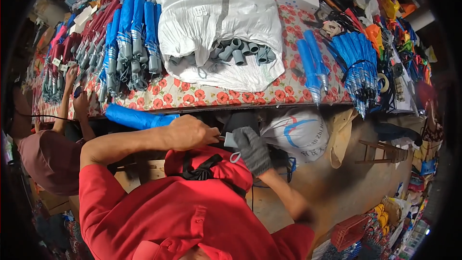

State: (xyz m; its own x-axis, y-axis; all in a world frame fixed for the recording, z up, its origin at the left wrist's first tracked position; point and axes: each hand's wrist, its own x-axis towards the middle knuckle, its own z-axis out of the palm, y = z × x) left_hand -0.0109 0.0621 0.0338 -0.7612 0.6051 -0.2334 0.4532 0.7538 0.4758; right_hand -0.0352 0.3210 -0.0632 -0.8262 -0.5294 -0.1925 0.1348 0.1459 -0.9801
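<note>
Mid-frame, left hand [191,132] grips folded blue umbrella [137,117]; gloved right hand [253,151] holds grey handle [230,140], which loose pinching might drop.

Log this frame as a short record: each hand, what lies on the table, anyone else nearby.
Left hand: bare, closed around the end of a blue umbrella
Right hand: grey-gloved, holding a grey handle with a loop
Table centre: white sack, its open end showing grey tubular pieces
Table left: blue and maroon folded umbrellas
Table right: more blue umbrellas
Others: another person, far left
</note>
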